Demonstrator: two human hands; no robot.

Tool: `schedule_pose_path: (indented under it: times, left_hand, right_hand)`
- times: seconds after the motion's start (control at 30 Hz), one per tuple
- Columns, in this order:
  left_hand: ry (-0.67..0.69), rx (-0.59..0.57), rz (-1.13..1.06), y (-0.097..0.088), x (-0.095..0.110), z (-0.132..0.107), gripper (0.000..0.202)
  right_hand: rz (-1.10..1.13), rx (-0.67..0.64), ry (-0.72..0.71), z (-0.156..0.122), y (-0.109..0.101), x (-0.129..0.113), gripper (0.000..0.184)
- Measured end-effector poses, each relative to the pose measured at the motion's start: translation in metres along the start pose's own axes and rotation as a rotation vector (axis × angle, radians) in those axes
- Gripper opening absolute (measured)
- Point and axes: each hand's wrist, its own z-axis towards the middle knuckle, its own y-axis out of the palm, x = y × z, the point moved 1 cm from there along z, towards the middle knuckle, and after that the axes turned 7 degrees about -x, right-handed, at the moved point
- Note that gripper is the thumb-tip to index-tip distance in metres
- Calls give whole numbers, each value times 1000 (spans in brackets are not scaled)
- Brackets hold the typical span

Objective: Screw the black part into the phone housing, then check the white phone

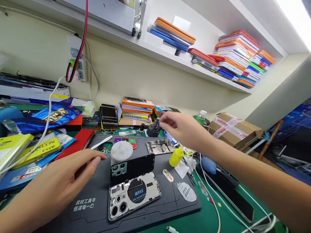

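Head view: you look down on a cluttered green tabletop [209, 216] with a dark work mat [97, 204] in the middle.
Right hand: your right hand [182, 127] reaches far across the mat, fingers pinched together at a small dark tool holder [153, 129] by the far edge; whether it grips anything there, you cannot tell.
Left hand: your left hand [65, 181] rests near the left side of the mat, loosely curled, holding nothing you can make out.
Phone frame: the opened phone frame [134, 195] lies flat on the near part of the mat, between your arms.
Back cover: the dark back cover [132, 168] stands tilted up just behind the frame.
White disc: a white round piece [121, 151] sits beyond the cover.
Yellow bottle: a small yellow bottle [176, 156] stands to the right of the cover.
Second frame: another opened phone [160, 146] lies farther back.
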Motion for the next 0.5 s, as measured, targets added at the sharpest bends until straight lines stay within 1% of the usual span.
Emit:
schedule_pose_path:
  times: [0.03, 0.1, 0.17, 0.27, 0.37, 0.5]
  left_hand:
    - [-14, -31, -7, 0, -2, 2, 40]
    - [-27, -56, -7, 2, -4, 4, 40]
    - [-18, -72, 5, 5, -2, 5, 39]
    - [-2, -72, 1, 9, 8, 5, 39]
    - [61, -47, -24, 9, 21, 5, 41]
    - [144, -13, -25, 6, 30, 3, 36]
  right_hand:
    - [5, -75, -68, -12, 3, -7, 44]
    - [-2, -215, -166, -27, 14, -18, 38]
    - [-20, -297, -223, -30, 26, -22, 35]
    - [-49, -384, -286, -21, 43, -19, 38]
    - [-40, -471, -313, -13, 54, -16, 39]
    - [-22, -466, -295, -15, 60, -18, 30]
